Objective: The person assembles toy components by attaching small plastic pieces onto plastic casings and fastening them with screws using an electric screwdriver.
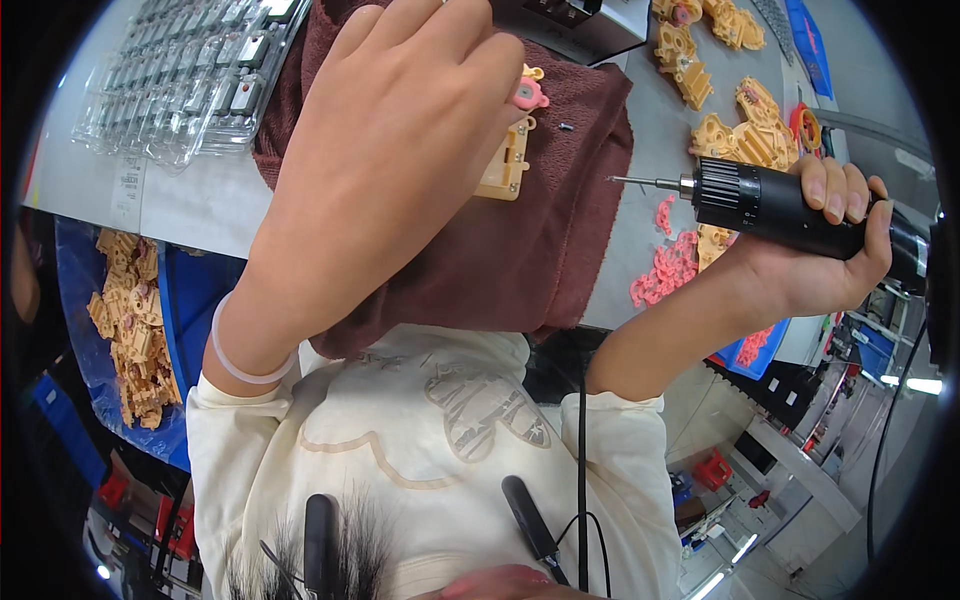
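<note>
My left hand (400, 140) arches over the brown cloth with its fingers curled. The fingertips and whatever they grip are hidden beneath the hand. Partly covered by it, a yellow plastic housing (513, 165) lies on the cloth, with a round pink part (528, 93) at its upper end. A small screw (566, 127) rests just right of the housing. My right hand (830, 230) is wrapped round a black electric screwdriver (765, 200), held off to the right. Its thin bit (640, 181) points left, toward the cloth and apart from the housing.
The brown cloth (590, 220) covers the grey table's middle. Clear trays of small motors (190, 80) stand at left, a dark box (590, 30) at the back. More yellow housings (750, 135) and loose pink parts (668, 268) lie at right. A blue bin (200, 320) of yellow parts stands lower left.
</note>
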`<state>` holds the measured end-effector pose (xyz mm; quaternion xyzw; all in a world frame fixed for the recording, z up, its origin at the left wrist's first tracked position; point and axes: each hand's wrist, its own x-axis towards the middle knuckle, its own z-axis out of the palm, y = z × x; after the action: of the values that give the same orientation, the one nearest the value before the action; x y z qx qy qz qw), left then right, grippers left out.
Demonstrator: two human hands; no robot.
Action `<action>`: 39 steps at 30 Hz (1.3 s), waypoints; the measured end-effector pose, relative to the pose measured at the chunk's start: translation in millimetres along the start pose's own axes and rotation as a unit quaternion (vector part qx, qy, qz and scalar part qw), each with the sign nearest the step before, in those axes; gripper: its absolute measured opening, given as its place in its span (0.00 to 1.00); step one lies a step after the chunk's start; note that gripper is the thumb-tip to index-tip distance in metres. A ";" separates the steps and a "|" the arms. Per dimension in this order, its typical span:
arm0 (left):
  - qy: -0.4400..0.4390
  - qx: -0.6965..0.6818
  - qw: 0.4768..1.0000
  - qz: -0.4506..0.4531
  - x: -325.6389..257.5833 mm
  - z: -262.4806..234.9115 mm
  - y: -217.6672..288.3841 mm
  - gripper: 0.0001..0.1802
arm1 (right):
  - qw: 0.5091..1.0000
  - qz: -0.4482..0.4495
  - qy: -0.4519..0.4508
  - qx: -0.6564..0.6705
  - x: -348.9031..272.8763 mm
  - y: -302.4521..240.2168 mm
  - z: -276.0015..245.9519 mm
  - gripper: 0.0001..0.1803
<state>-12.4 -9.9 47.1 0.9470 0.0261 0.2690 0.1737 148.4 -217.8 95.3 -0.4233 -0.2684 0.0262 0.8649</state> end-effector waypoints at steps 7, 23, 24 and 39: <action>-0.053 0.061 0.996 -0.038 5.0 0.0 14.6 0.09 | 1.000 0.004 0.021 0.006 -5.2 -8.4 -19.1 0.12; -0.029 0.207 0.973 -0.100 6.5 11.0 45.6 0.06 | 0.998 0.026 0.045 0.028 -14.8 -10.5 -43.3 0.09; -0.029 0.208 0.973 -0.099 8.4 10.1 47.1 0.06 | 0.998 0.026 0.046 0.029 -14.5 -10.8 -44.4 0.09; -0.295 0.145 0.823 -0.464 -179.3 -140.8 -16.4 0.12 | 0.995 0.035 0.090 0.026 -15.1 -23.9 -64.3 0.11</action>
<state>-237.8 24.2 63.7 0.8715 0.4484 -0.1429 0.1380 162.4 -283.3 74.4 -0.4102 -0.1736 0.0248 0.8950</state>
